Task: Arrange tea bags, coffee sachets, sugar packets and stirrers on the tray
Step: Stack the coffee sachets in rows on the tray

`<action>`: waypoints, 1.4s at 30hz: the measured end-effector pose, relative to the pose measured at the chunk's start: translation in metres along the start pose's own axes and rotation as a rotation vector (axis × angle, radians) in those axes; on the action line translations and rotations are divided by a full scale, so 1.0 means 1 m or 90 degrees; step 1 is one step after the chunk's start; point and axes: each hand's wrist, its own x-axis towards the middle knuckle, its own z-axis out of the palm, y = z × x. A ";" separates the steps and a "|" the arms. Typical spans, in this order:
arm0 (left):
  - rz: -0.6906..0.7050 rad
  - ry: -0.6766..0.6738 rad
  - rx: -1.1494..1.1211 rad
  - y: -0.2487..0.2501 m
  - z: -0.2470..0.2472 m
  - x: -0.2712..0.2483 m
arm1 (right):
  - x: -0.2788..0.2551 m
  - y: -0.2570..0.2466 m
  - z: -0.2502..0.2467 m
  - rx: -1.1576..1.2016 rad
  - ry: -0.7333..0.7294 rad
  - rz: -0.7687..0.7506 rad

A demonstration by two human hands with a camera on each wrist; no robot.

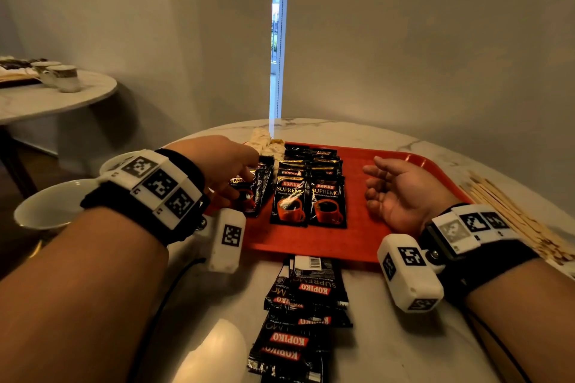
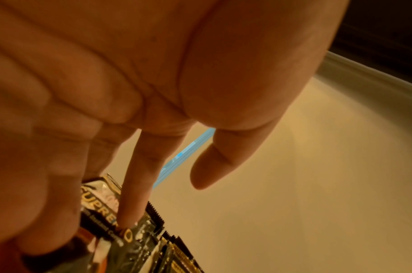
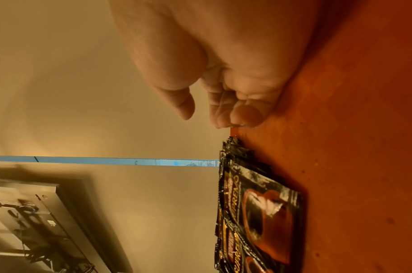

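A red tray (image 1: pixel 367 239) lies on the marble table and holds rows of black Kopiko coffee sachets (image 1: pixel 311 196). My left hand (image 1: pixel 245 179) reaches over the left row. Its straight index finger (image 2: pixel 139 184) presses on a sachet (image 2: pixel 102 206) there, the thumb held apart. My right hand (image 1: pixel 373 186) rests on its edge on the bare right part of the tray (image 3: pixel 352 147), fingers (image 3: pixel 242 112) loosely curled, holding nothing, beside the right row of sachets (image 3: pixel 265 203). Pale packets (image 1: pixel 264 141) lie at the tray's far left corner.
A loose pile of coffee sachets (image 1: pixel 305 305) lies on the table in front of the tray. Wooden stirrers (image 1: pixel 510 218) lie on the table right of the tray. Two white cups (image 1: pixel 53 205) stand at the left edge. Another table (image 1: pixel 46 99) stands far left.
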 end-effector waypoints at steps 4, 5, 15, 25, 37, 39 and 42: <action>-0.006 0.009 0.007 0.000 -0.001 0.000 | -0.001 0.000 0.000 0.000 0.000 -0.003; 0.007 0.023 0.008 0.000 -0.001 -0.001 | -0.001 0.000 0.000 0.000 0.001 -0.001; -0.002 -0.044 -0.016 0.001 0.008 0.000 | 0.000 0.001 -0.001 -0.004 -0.005 -0.001; -0.021 -0.089 -0.050 -0.002 0.011 0.003 | 0.002 0.000 -0.002 -0.009 -0.010 0.001; -0.027 -0.083 -0.058 0.001 0.010 0.004 | 0.000 0.000 -0.002 -0.032 -0.038 0.006; -0.022 -0.074 -0.069 0.000 0.010 0.004 | -0.001 0.001 -0.001 -0.043 -0.041 0.003; -0.003 -0.060 -0.096 0.001 0.010 0.003 | -0.002 0.000 0.001 -0.065 -0.046 -0.010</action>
